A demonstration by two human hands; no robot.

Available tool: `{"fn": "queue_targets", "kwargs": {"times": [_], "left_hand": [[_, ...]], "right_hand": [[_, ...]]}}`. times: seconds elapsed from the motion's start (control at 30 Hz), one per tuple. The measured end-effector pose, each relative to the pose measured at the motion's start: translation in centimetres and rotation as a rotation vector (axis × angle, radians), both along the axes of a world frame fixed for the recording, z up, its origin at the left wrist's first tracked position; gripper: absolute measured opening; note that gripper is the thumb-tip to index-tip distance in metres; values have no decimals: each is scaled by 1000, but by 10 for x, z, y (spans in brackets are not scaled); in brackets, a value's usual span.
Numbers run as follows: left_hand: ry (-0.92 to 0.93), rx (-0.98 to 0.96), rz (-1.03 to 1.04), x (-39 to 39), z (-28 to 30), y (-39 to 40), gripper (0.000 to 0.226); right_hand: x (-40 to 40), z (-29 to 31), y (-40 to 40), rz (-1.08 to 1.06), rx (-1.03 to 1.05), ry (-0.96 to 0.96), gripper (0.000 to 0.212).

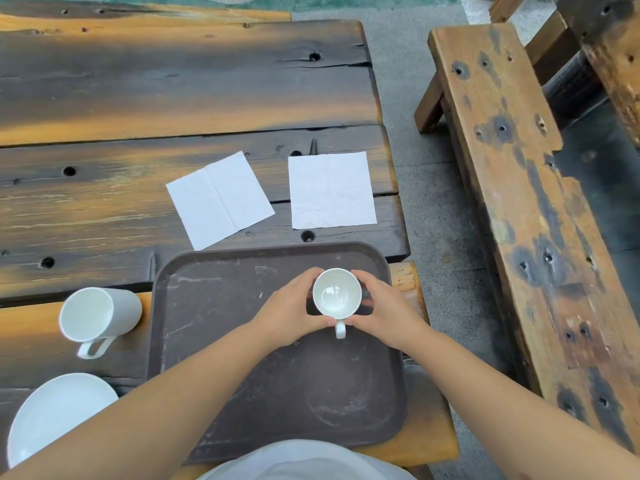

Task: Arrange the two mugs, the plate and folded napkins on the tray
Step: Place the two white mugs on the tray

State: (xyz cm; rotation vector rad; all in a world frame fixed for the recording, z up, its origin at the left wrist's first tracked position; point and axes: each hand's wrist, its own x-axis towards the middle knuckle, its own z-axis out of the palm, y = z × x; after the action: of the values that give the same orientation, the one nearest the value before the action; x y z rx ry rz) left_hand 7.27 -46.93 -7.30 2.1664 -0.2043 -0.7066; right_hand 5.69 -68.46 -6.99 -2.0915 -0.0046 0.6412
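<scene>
Now: mugs 2, one point(337, 297) cupped by left grip point(289, 306) and right grip point(384, 308) | napkins 2 | plate 1 | tray 1

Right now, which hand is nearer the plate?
Left. The left hand is on the mug over the tray, on the plate's side; the right hand is beyond the mug.

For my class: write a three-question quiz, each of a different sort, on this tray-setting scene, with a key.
1. True or false: both napkins lie on the tray.
2. What do the left hand and right hand hold? A) plate B) mug C) napkin
3. Fill in: the second mug stands ____ of the tray.

Key: 1 false, they lie on the table; 2 B, the mug; 3 left.
</scene>
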Motion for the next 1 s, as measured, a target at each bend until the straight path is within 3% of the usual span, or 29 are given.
{"fn": "queue_targets", "kwargs": {"times": [0.13, 0.27, 0.5, 0.6, 1.0], "left_hand": [[32, -28, -13, -3, -1, 0, 77], [62, 138, -36, -10, 2, 7, 106], [-202, 538, -115, -26, 25, 32, 91], [-251, 639, -154, -39, 35, 45, 95], [-266, 728, -116, -107, 67, 93, 103]], "right_hand": [[0, 1, 0, 35, -73, -22, 81], [-2, 8, 2, 93, -242, -83, 101], [-18, 40, 22, 217, -433, -293, 87], [-27, 49, 38, 305, -548, -323, 94], [-79, 67, 86, 380, -678, -326, 110]]}}
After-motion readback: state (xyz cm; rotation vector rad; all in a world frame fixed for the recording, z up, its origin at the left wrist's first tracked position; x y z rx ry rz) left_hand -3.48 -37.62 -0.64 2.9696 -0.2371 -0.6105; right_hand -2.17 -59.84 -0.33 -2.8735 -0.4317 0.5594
